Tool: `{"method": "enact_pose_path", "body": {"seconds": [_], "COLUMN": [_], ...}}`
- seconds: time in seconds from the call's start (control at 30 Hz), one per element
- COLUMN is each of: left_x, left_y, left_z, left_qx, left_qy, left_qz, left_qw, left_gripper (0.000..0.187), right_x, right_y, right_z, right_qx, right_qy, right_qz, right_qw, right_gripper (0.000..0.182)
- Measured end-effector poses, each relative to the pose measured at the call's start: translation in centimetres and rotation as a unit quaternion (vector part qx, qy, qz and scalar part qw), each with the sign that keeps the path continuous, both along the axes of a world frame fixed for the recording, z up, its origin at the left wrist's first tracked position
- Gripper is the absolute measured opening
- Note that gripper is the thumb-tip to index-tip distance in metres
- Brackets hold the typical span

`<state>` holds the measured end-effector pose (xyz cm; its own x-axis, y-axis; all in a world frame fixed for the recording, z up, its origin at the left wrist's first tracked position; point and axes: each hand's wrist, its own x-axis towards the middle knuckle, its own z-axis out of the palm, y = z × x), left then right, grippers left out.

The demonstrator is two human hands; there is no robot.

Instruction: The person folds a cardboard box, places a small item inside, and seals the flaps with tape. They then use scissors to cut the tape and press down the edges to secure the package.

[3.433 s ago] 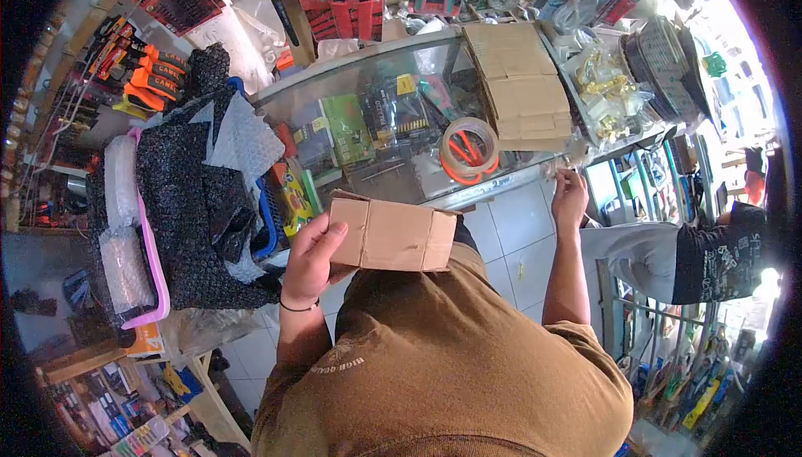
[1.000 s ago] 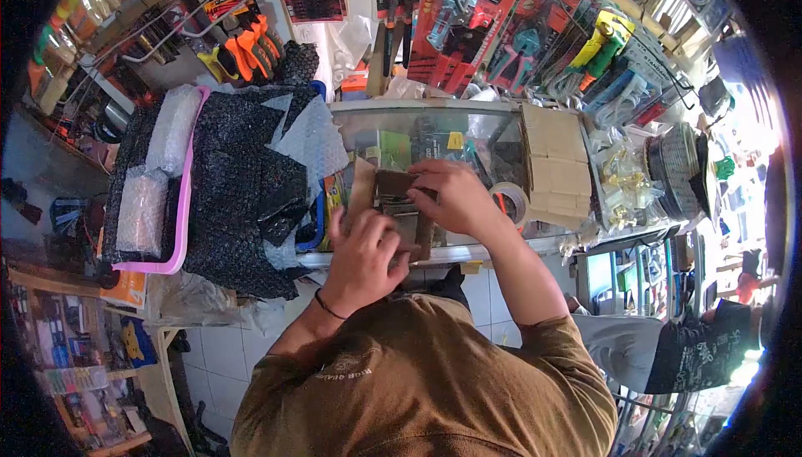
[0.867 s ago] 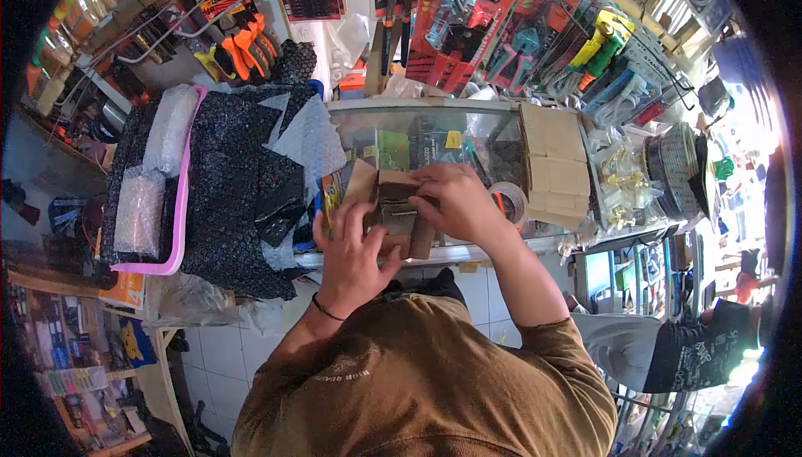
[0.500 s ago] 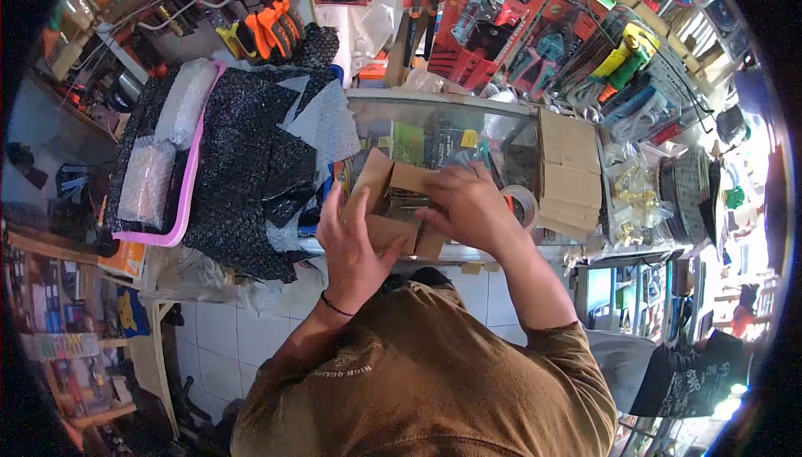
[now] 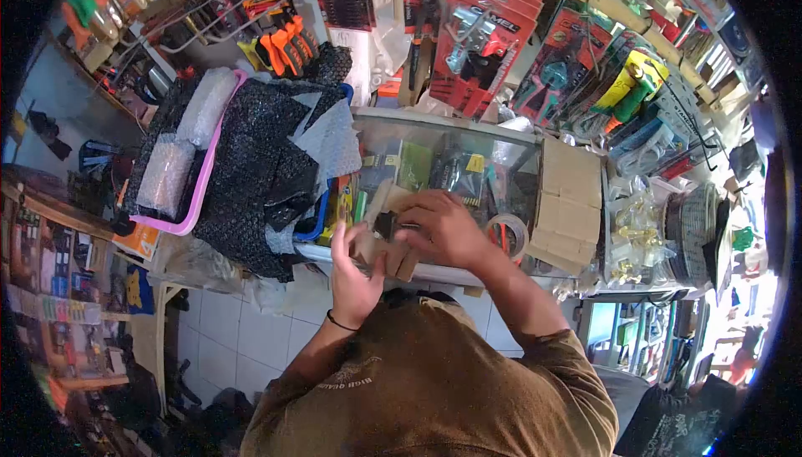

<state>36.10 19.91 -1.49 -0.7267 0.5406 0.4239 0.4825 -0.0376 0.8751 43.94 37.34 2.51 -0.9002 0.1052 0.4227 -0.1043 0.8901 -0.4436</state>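
A small brown cardboard box [image 5: 402, 266] with raised flaps sits at the front edge of the glass counter, its top open and its inside dark. My left hand [image 5: 355, 281] is at its left side, fingers spread and thumb close to the box wall. My right hand [image 5: 451, 230] reaches over from the right, fingers bent onto the upper flap and rim; its fingertips partly cover the opening. Whatever lies inside cannot be made out. Just right of this hand is a roll of tape [image 5: 521, 236].
Folded cardboard [image 5: 570, 185] lies on the counter's right side. Black bubble wrap [image 5: 246, 156] and a pink-rimmed tray [image 5: 205, 185] with wrapped parcels take up the left. Packaged tools [image 5: 484, 48] hang behind the glass counter [image 5: 518, 156]. Bagged brass-coloured parts [image 5: 637, 231] sit farther right.
The view has shifted slightly. The box's flaps stand less spread than before, and my right hand has moved down and left over the opening. My left hand has dropped a little lower.
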Motion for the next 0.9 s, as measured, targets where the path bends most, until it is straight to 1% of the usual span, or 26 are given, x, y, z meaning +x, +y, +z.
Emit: {"method": "enact_pose_path", "body": {"seconds": [0.03,0.07,0.1,0.13,0.17,0.23,0.27,0.33,0.37,0.43,0.47,0.5,0.57,0.6,0.67,0.7,0.8,0.83,0.9], "left_x": [-0.2,-0.9,-1.1,-0.4,-0.3,-0.3,-0.2,0.2,0.6,1.1,1.1,1.2,1.3,1.2,1.0,0.8,1.2,1.6,2.1], "left_y": [-0.1,-0.4,-0.5,-0.2,-0.3,-0.8,-0.8,-1.3,-1.5,-1.4,-1.3,-1.2,-0.9,-0.9,-1.0,-0.8,-0.4,-0.1,0.6], "left_z": [0.1,0.1,0.2,1.0,1.1,1.0,1.0,0.9,1.1,1.6,1.4,1.4,1.4,1.1,0.7,0.8,1.3,1.7,2.4], "left_qx": [-0.003,-0.088,-0.173,-0.165,-0.169,-0.162,-0.167,-0.131,-0.139,-0.159,-0.167,-0.165,-0.223,-0.224,-0.247,-0.245,-0.297,-0.297,-0.344], "left_qy": [0.004,0.098,0.190,0.134,0.136,0.141,0.146,0.037,0.041,0.104,0.116,0.121,0.162,0.167,0.201,0.210,0.269,0.272,0.262], "left_qz": [-0.002,-0.027,-0.051,-0.043,-0.041,-0.059,-0.055,-0.070,-0.067,-0.043,-0.044,-0.044,-0.025,-0.025,-0.027,-0.031,-0.030,-0.043,-0.044], "left_qw": [1.000,0.991,0.965,0.976,0.975,0.975,0.973,0.988,0.987,0.981,0.978,0.978,0.961,0.960,0.948,0.946,0.916,0.914,0.901], "left_gripper": [0.067,0.053,0.040,0.023,0.023,0.028,0.028,0.029,0.029,0.035,0.041,0.041,0.043,0.043,0.044,0.044,0.048,0.048,0.052], "right_x": [-0.1,-0.2,-0.4,-0.5,-0.7,-1.2,-1.6,-2.4,-2.8,-3.5,-3.8,-4.0,-4.3,-4.4,-4.6,-4.8,-4.5,-4.1,-2.8], "right_y": [-0.1,-0.1,-0.3,-0.5,-0.7,-1.1,-1.3,-1.9,-2.2,-2.5,-2.6,-2.6,-2.6,-2.7,-2.7,-2.6,-2.7,-2.8,-2.5], "right_z": [-0.6,-1.3,-2.0,-2.4,-2.5,-2.8,-2.7,-2.5,-2.5,-2.8,-3.4,-3.5,-3.6,-3.7,-3.7,-3.8,-4.1,-3.9,-3.7], "right_qx": [-0.044,-0.046,-0.057,-0.068,-0.073,-0.111,-0.116,-0.122,-0.130,-0.115,-0.121,-0.120,-0.138,-0.140,-0.204,-0.204,-0.213,-0.201,-0.189], "right_qy": [0.044,0.049,0.089,0.128,0.130,0.185,0.190,0.143,0.146,0.135,0.124,0.129,0.096,0.101,0.064,0.074,0.082,0.081,0.077], "right_qz": [-0.016,-0.017,-0.051,-0.085,-0.083,-0.103,-0.099,-0.119,-0.117,-0.122,-0.128,-0.129,-0.158,-0.159,-0.186,-0.191,-0.220,-0.243,-0.275], "right_qw": [0.998,0.998,0.993,0.986,0.985,0.971,0.970,0.975,0.974,0.977,0.976,0.976,0.973,0.972,0.959,0.957,0.948,0.945,0.939], "right_gripper": [0.025,0.025,0.022,0.020,0.020,0.021,0.021,0.023,0.023,0.023,0.028,0.028,0.034,0.034,0.038,0.038,0.036,0.034,0.033]}}
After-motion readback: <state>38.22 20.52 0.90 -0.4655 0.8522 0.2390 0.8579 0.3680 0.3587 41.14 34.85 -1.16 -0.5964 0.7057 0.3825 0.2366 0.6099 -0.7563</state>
